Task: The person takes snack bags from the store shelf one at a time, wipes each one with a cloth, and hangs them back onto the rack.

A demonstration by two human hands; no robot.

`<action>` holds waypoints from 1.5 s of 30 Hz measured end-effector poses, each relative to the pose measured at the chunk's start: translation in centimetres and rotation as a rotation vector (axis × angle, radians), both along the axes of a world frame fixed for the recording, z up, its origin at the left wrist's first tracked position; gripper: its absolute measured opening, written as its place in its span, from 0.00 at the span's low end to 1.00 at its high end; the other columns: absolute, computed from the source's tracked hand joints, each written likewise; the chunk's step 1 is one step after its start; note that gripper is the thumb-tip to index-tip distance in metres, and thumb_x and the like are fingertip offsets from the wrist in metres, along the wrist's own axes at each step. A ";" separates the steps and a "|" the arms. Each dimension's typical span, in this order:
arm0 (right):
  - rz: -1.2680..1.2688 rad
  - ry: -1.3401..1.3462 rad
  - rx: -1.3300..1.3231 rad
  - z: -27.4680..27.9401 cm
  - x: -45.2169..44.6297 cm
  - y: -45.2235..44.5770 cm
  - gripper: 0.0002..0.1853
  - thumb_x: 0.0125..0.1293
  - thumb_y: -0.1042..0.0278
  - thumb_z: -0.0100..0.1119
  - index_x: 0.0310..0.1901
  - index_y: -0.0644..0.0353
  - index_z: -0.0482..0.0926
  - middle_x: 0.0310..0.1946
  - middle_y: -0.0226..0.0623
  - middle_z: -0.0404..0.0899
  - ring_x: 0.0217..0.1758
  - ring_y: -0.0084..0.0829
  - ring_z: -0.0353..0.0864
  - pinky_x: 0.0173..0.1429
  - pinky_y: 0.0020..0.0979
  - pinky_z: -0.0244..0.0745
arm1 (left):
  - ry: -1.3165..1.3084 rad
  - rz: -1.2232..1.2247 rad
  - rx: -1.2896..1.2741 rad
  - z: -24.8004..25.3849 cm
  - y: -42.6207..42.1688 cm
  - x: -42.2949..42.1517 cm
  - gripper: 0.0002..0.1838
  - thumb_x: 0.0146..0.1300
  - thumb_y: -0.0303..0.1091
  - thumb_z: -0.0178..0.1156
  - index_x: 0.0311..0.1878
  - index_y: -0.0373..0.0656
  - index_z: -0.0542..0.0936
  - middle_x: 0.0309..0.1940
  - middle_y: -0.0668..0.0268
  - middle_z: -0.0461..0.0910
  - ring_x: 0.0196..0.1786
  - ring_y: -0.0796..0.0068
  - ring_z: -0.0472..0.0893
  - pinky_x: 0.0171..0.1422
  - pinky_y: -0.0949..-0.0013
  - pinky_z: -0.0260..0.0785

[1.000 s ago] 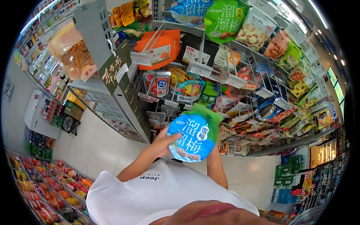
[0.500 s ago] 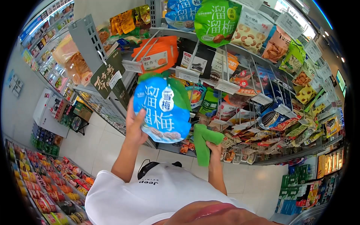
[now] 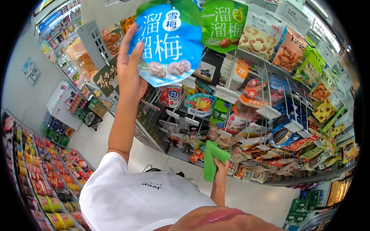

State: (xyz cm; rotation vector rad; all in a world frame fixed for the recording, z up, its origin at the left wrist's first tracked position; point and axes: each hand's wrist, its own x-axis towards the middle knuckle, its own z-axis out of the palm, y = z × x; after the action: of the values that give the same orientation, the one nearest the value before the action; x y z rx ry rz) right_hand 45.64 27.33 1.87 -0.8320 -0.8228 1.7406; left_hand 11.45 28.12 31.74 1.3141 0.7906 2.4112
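My left hand (image 3: pixel 130 75) is raised at the upper shelf, closed on a blue and green bag of dried plums (image 3: pixel 165 42). The bag is upright, its printed front facing me, and overlaps the left edge of a green plum bag (image 3: pixel 223 25) on the rack. Lower down, my right hand (image 3: pixel 221 171) grips a folded green cloth (image 3: pixel 213 159) in front of the lower snack rows. Part of that hand's fingers is hidden by the cloth.
A rack of hooks holds cashew (image 3: pixel 262 30) and almond bags (image 3: pixel 291 50), with price tags (image 3: pixel 225 93) sticking out. A dark hanging sign (image 3: pixel 106 80) is left of it. Shelves of packaged cups (image 3: pixel 50 204) stand at lower left, green cartons (image 3: pixel 302 210) at lower right.
My left hand has lifted the plum bag up to the top row of the rack. My right hand, still with the cloth, has shifted slightly lower in view.
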 end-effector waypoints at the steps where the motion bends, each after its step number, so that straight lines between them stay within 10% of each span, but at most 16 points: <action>1: -0.013 -0.006 0.001 -0.4 0.3 0.2 0.17 0.66 0.75 0.64 0.57 0.63 0.80 0.49 0.36 0.85 0.46 0.30 0.85 0.50 0.33 0.81 | 0.012 0.018 0.007 0.4 0.4 -0.1 0.29 0.78 0.30 0.56 0.79 0.39 0.65 0.72 0.54 0.70 0.66 0.67 0.80 0.67 0.60 0.79; 28: -0.006 0.001 0.016 -0.6 2.2 -0.1 0.17 0.69 0.76 0.64 0.58 0.64 0.81 0.50 0.36 0.85 0.51 0.29 0.84 0.56 0.33 0.79 | -0.003 -0.035 0.028 2.2 4.6 -1.4 0.26 0.75 0.32 0.63 0.73 0.43 0.72 0.63 0.59 0.76 0.62 0.69 0.81 0.65 0.62 0.78; 32: -0.011 -0.027 0.028 -0.2 2.0 -0.4 0.18 0.68 0.72 0.65 0.59 0.64 0.79 0.50 0.36 0.84 0.49 0.30 0.84 0.52 0.33 0.80 | -0.026 0.072 -0.034 1.9 8.2 -1.8 0.32 0.73 0.33 0.66 0.76 0.41 0.67 0.70 0.62 0.72 0.70 0.70 0.72 0.74 0.67 0.66; 45: 0.007 -0.010 0.061 -0.8 3.8 -1.6 0.18 0.70 0.77 0.64 0.60 0.63 0.80 0.52 0.35 0.85 0.54 0.28 0.83 0.59 0.32 0.77 | 0.290 0.554 -0.025 -1.0 15.8 -5.7 0.36 0.63 0.28 0.73 0.73 0.40 0.70 0.64 0.59 0.76 0.65 0.70 0.76 0.71 0.66 0.68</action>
State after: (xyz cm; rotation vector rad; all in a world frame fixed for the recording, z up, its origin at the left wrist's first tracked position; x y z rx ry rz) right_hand 49.39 25.69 1.05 -0.7985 -0.8816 1.7101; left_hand 5.70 43.91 30.73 1.6295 1.4208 2.6174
